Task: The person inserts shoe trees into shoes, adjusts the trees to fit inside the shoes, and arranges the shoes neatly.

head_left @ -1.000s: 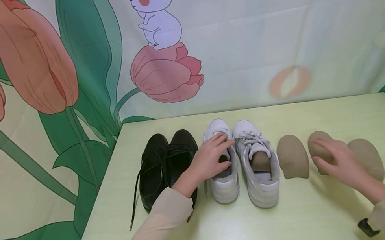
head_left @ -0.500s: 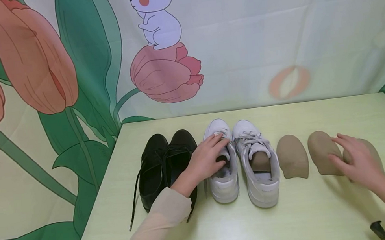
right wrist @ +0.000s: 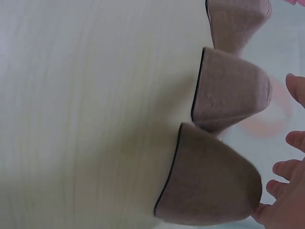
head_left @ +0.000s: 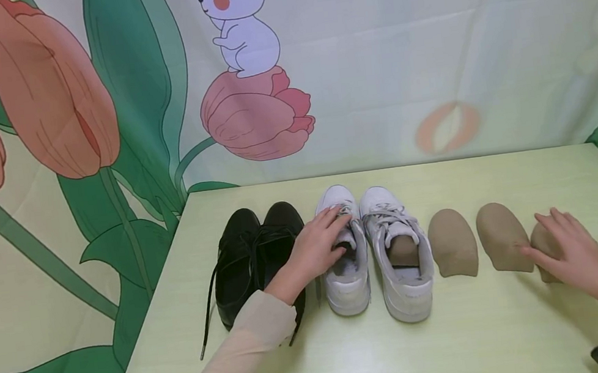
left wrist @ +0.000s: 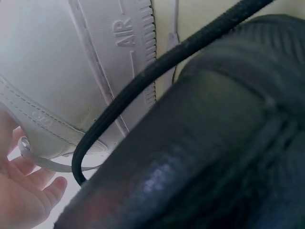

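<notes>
My left hand [head_left: 317, 246] rests over the laces and tongue of the left white sneaker [head_left: 349, 297], its thumb at the shoe opening. In the left wrist view its fingers [left wrist: 52, 191] look relaxed near a lace loop. Fingers spread, my right hand [head_left: 578, 256] is over the rightmost domed brown shoe shaper [head_left: 545, 243] and partly hides it. The right wrist view has the fingertips close to the tip of that shaper [right wrist: 209, 181]; contact is hard to tell. A brown shaper [head_left: 404, 253] sits inside the right white sneaker [head_left: 410, 302].
Two more brown shapers, one on the left [head_left: 452, 243] and one in the middle [head_left: 502, 237], lie in a row right of the sneakers. A pair of black lace-up shoes [head_left: 233, 289] stands left, beneath the left forearm. Behind the pale table [head_left: 461, 346] hangs a printed cloth [head_left: 372, 49].
My right hand has moved rightward from over the middle shaper to over the rightmost one. The left hand has stayed at the left sneaker, shifting only slightly.
</notes>
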A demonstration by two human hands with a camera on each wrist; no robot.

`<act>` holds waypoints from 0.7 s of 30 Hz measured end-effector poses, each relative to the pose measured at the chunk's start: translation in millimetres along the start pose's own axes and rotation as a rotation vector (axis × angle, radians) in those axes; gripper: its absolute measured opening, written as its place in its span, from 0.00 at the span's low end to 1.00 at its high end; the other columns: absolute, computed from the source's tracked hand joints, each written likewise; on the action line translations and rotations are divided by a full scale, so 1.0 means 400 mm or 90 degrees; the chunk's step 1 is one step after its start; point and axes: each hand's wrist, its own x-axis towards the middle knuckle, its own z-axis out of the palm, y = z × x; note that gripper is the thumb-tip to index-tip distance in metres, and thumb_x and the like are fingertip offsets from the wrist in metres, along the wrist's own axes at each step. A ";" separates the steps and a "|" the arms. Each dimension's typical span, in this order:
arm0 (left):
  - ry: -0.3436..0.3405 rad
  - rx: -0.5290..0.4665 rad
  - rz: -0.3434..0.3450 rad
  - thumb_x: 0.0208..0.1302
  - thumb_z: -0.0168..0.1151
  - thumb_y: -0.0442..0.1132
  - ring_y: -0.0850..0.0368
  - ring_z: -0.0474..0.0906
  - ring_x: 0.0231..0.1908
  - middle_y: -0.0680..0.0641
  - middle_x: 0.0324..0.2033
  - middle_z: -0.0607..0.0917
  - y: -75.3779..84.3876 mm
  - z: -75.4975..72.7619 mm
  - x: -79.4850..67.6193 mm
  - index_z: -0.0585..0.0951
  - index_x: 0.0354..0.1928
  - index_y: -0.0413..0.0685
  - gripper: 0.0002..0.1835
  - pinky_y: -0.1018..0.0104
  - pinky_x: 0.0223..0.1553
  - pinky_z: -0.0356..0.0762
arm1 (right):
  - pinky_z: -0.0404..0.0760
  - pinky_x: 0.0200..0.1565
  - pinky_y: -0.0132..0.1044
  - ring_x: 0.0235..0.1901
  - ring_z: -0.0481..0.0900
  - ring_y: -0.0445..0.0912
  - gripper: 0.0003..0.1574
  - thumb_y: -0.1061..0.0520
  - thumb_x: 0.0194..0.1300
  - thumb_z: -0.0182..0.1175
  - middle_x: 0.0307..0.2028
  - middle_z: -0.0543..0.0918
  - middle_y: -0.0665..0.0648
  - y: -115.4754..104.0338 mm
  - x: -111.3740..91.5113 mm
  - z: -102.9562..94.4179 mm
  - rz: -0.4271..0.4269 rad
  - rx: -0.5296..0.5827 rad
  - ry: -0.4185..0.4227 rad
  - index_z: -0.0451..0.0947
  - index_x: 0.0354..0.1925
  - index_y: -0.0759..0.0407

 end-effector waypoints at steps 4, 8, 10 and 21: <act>0.003 0.003 -0.003 0.55 0.61 0.43 0.50 0.58 0.63 0.46 0.63 0.63 -0.002 0.003 0.000 0.64 0.62 0.53 0.31 0.54 0.57 0.64 | 0.40 0.53 0.71 0.64 0.33 0.69 0.47 0.45 0.59 0.54 0.65 0.40 0.75 0.020 -0.009 -0.003 0.014 0.001 -0.035 0.46 0.65 0.67; 0.006 0.001 -0.008 0.55 0.61 0.43 0.51 0.59 0.63 0.47 0.63 0.63 -0.003 0.006 0.001 0.64 0.61 0.53 0.30 0.55 0.57 0.64 | 0.40 0.50 0.73 0.63 0.32 0.71 0.49 0.45 0.57 0.57 0.65 0.38 0.75 0.038 -0.013 -0.004 0.012 0.012 -0.050 0.45 0.65 0.66; 0.010 0.003 -0.008 0.56 0.60 0.42 0.52 0.59 0.63 0.47 0.63 0.63 -0.004 0.007 0.000 0.65 0.61 0.54 0.30 0.55 0.57 0.64 | 0.41 0.50 0.73 0.63 0.34 0.71 0.49 0.46 0.54 0.60 0.64 0.42 0.76 0.047 -0.012 -0.002 0.001 0.024 -0.046 0.48 0.64 0.65; 0.073 0.007 0.013 0.56 0.59 0.39 0.54 0.64 0.60 0.48 0.60 0.68 -0.009 0.014 -0.001 0.69 0.58 0.53 0.25 0.60 0.55 0.67 | 0.34 0.55 0.69 0.63 0.29 0.70 0.62 0.53 0.47 0.67 0.64 0.37 0.76 0.083 -0.031 0.002 -0.001 0.081 -0.064 0.38 0.65 0.71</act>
